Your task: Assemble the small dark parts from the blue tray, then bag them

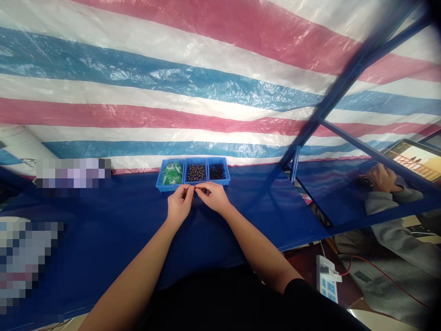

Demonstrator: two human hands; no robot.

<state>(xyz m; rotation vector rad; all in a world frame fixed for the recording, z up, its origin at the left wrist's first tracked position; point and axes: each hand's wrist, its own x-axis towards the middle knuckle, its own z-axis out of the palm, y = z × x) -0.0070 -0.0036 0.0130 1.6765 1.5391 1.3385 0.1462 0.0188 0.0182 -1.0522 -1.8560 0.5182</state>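
My left hand (pixel 180 202) and my right hand (pixel 213 196) meet just in front of three blue bins, fingertips pinched together. Whatever small piece sits between the fingers is too small to name. The left bin (pixel 160 180) holds green-and-clear plastic pieces (pixel 172 174). In the middle bin lie many small dark and brass-coloured metal parts (pixel 196 173). Small black parts (pixel 217 172), perhaps screws, fill the bottom of the right bin (pixel 227 176).
The bins stand at the back of a blue table (pixel 113 239), against a striped plastic sheet (pixel 172 101). A blue metal frame (pixel 330 108) rises at right. Beyond it are a person's grey sleeve (pixel 396 230), a screen (pixel 418 158) and a power strip (pixel 326 279). Blurred items lie at left.
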